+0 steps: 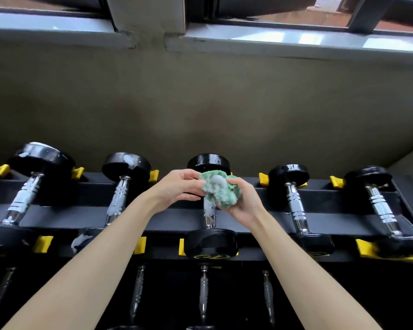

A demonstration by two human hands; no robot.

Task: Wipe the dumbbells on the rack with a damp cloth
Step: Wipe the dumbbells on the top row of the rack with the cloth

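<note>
Right hand (244,203) grips the foamy cloth (218,190), left hand (177,189) pinches its edge. The nine-o'clock dumbbells (119,194) carry foam, the three-o'clock dumbbells (296,206) look untouched: roughly midway, I'd say.

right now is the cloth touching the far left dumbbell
No, the left hand and right hand hold the green cloth over the middle dumbbell.

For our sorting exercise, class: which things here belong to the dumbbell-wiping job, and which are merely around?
Job: green cloth, left hand, right hand, middle dumbbell, neighbouring dumbbells, rack.
Merely around: wall, window sill.
</note>
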